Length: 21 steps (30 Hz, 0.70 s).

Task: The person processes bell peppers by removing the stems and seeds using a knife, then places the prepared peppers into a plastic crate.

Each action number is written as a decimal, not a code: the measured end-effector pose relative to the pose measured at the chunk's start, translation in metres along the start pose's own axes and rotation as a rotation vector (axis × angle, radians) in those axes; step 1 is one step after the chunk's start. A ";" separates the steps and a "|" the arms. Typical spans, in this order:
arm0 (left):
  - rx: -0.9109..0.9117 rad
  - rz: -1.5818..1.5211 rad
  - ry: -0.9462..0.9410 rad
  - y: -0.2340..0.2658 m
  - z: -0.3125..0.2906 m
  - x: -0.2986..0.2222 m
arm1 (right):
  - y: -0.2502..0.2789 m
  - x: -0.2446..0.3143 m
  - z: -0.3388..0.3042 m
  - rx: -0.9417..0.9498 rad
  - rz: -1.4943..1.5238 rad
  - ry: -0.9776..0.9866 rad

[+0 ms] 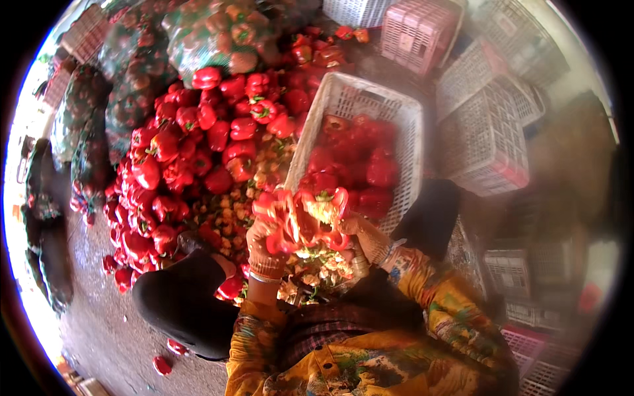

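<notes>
Between my two hands, in front of my lap, is a red bell pepper point(281, 214), torn open with its pale, seedy core showing near the right side. My left hand point(265, 254), in an orange-tan glove, is closed around its left part. My right hand point(371, 239), gloved alike, grips the right edge beside the core. Whether the pieces are still joined I cannot tell. Just beyond stands a white plastic crate point(411, 125) with red peppers point(380, 168) inside. Under my hands lies a heap of pale cores and scraps point(323, 267).
A large pile of whole red peppers point(218, 135) spreads to the left and ahead. Full mesh sacks point(211, 33) stand behind it. Pink crates point(419, 36) and white crates point(485, 135) are at the right. Two loose pepper pieces point(162, 365) lie on the floor, lower left.
</notes>
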<state>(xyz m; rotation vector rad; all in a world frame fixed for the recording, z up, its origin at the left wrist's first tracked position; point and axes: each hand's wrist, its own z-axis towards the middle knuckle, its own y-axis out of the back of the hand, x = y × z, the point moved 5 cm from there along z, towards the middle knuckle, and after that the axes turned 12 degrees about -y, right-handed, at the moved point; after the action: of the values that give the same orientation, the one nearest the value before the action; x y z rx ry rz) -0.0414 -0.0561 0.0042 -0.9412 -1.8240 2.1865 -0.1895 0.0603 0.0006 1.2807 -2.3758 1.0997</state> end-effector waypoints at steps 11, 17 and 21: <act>-0.103 1.158 0.128 0.000 0.030 0.039 | 0.006 0.039 0.005 -0.960 -0.831 0.798; -0.105 0.713 0.365 -0.014 0.043 0.053 | 0.003 0.041 0.005 -0.924 -1.105 0.846; -0.013 0.765 0.227 -0.008 0.033 0.057 | 0.003 0.045 -0.004 -0.770 -1.058 0.758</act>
<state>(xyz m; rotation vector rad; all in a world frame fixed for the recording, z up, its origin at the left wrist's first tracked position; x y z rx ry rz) -0.1066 -0.0537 -0.0068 -2.0582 -1.5176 2.2754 -0.2187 0.0363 0.0249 1.2013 -1.0536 0.1909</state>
